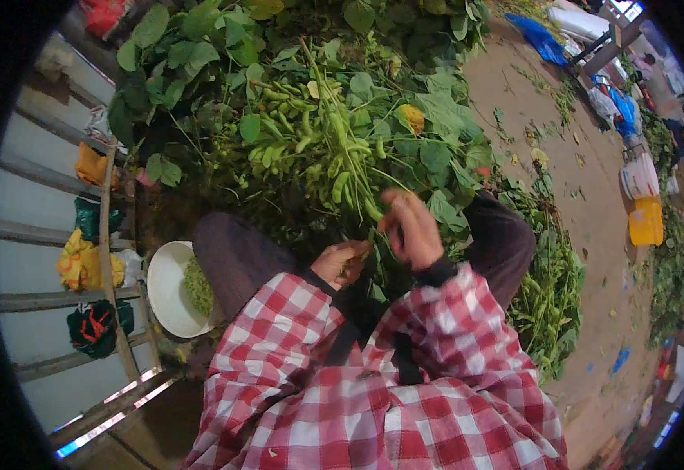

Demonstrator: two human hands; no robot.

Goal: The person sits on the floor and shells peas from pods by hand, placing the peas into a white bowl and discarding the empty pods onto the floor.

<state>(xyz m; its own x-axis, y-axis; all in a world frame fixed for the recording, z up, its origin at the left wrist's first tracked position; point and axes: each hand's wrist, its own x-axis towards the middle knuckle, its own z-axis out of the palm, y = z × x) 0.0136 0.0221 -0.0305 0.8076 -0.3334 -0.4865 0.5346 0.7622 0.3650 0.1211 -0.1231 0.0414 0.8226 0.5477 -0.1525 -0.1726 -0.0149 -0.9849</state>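
Note:
Low between my knees, my left hand [342,263] has its fingers pinched together at the lower end of a leafy bean stalk. My right hand [413,230], blurred by motion, is curled just right of and above it, beside the stems; whether its fingers hold anything is unclear. Past both hands lies a bunch of soybean plants [336,126] with plump green pods [340,187] along the stems. A broad heap of bean leaves [436,111] spreads under and around it. A white bucket [162,288] beside my left knee holds small green beans or pods [198,288].
More podded stalks [544,311] lie by my right knee on the brown floor [600,282], which has scattered leaves. On the left, a slatted wooden frame [110,252] carries plastic bags [83,258]. A yellow container [646,220] and a blue sheet [535,38] are farther right.

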